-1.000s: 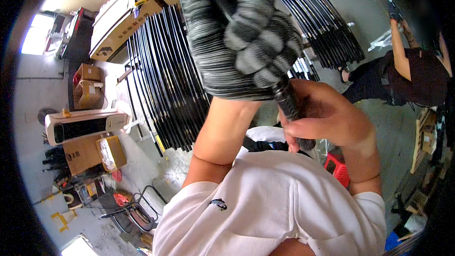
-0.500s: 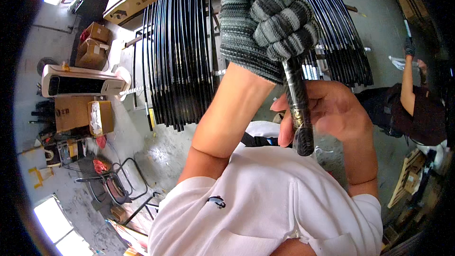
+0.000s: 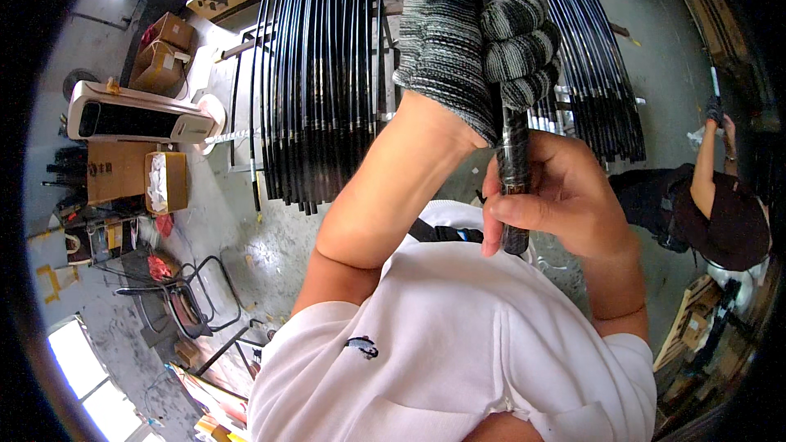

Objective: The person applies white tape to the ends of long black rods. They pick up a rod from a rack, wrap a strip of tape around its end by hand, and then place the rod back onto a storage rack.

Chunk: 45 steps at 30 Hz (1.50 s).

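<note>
A black pole (image 3: 514,160) with a glossy, patterned butt end stands lengthwise in front of my white shirt. My left hand (image 3: 446,41), in a grey-and-black striped knit glove, is closed around it higher up, the fingers curled over from the right. Bare and lower down, my right hand (image 3: 565,196) grips the pole near its butt, thumb across the front and fingers behind. The rounded butt sticks out just below the thumb. Beyond the glove, the pole's far part runs out of view at the top.
Many similar black poles (image 3: 315,98) lie side by side on a rack at left, with another row (image 3: 585,65) at right. A white appliance (image 3: 135,119), cartons (image 3: 168,184) and a metal-framed chair (image 3: 192,303) stand left. Another person (image 3: 729,213) works at far right.
My right hand, loose and blurred beside the butt before, now has its thumb pressed across the pole. The gloved left hand has shifted slightly right, and the pole stands more upright.
</note>
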Tool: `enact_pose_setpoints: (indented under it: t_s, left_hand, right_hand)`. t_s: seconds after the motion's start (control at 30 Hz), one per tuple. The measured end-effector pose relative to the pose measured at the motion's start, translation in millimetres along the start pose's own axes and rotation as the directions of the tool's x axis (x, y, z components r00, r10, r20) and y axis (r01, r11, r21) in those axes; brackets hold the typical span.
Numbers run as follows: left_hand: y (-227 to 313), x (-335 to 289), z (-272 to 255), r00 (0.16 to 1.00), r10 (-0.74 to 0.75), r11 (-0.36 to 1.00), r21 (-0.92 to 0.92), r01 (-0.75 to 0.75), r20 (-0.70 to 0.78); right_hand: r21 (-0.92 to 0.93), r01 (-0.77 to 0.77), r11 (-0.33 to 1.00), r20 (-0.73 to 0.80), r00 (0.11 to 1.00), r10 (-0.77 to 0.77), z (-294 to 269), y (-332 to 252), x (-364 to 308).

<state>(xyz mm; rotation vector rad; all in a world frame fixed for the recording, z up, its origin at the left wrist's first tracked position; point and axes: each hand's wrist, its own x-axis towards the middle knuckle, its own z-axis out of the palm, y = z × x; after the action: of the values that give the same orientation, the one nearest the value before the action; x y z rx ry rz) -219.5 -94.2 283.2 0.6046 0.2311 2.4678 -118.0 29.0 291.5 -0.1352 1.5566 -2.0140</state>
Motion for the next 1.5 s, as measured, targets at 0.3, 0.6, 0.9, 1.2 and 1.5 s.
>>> enact_pose_setpoints:
  t_s: [0.3, 0.6, 0.9, 1.2, 1.5]
  left_hand:
    - [20, -12, -5, 1.0, 0.018, 1.0, 0.016, -0.018, -0.006]
    - [29, -18, -11, 0.999, 0.044, 0.999, 0.028, -0.043, -0.029]
    - [26, -22, -12, 0.995, 0.07, 0.996, 0.059, -0.066, -0.072]
    - [17, -19, -14, 0.973, 0.177, 0.974, 0.171, -0.151, -0.15]
    - [3, -15, -12, 0.914, 0.331, 0.895, 0.384, -0.226, -0.233]
  right_hand:
    - [0.075, -0.048, 0.996, 0.005, 0.999, 0.048, 14, 4, 29]
    - [-0.005, 0.066, 0.998, 0.146, 0.987, -0.064, 17, -1, 26]
    - [0.053, 0.06, 0.997, 0.087, 0.994, -0.065, 25, 1, 26]
    - [-0.01, 0.108, 0.994, -0.083, 0.991, -0.108, 38, -3, 15]
    - [-0.334, -0.209, 0.919, -0.286, 0.952, 0.113, 34, 3, 30]
